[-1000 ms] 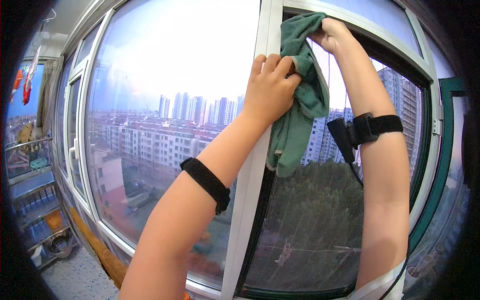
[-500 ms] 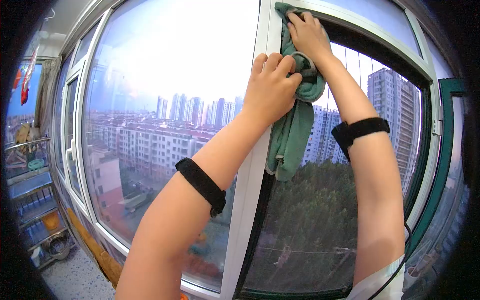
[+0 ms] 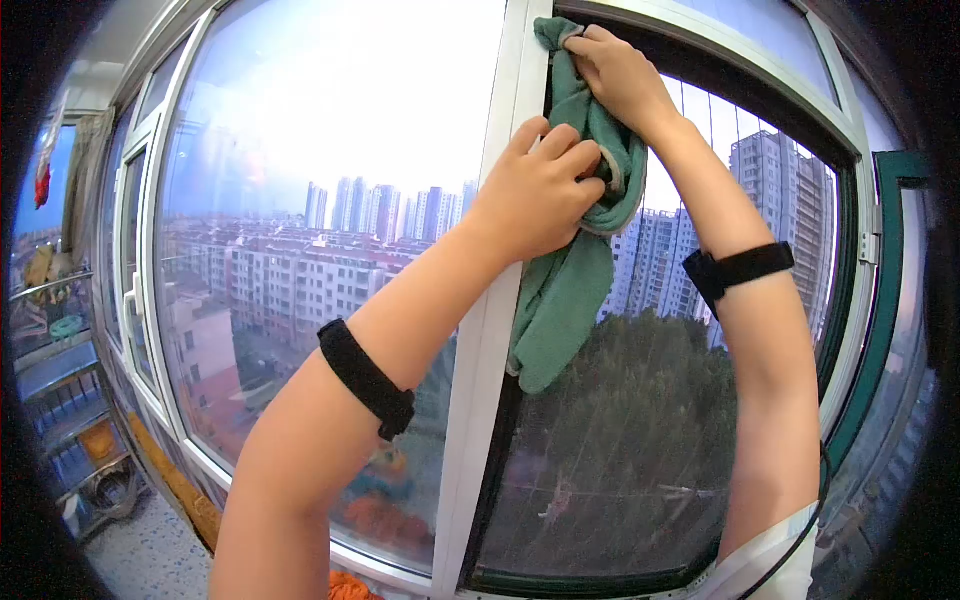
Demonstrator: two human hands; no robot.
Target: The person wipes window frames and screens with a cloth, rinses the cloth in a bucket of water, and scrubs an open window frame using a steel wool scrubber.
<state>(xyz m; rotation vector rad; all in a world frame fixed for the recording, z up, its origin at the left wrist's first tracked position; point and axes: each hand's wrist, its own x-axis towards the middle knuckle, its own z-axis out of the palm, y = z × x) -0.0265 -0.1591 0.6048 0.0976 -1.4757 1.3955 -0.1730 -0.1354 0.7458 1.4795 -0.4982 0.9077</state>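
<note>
1. The left hand, just above the middle of the frame and seen from the back, has its fingers curled in on the green cloth, gripping its middle stretch.
2. The right hand, near the top edge and right of centre, pinches the cloth's upper part; a bunched end pokes out to the left of its fingertips.
3. Between the hands the cloth is bunched lengthwise. A fold with a pale edge bulges just right of the left hand's fingers, and the lower end hangs loose below, slightly right of centre.
4. A black strap circles the left forearm, left of centre; another strap circles the right forearm, at the right. A white sleeve and a thin black cable show at the lower right.
5. Behind the cloth, a white window post runs from the top middle to the bottom middle, between a large glass pane on the left and a dark-edged window section on the right.
6. Beyond the windows, tower blocks stand at the upper right, with trees lower down.
7. A shelf rack stands at the lower left, and a green frame runs along the right side.
</note>
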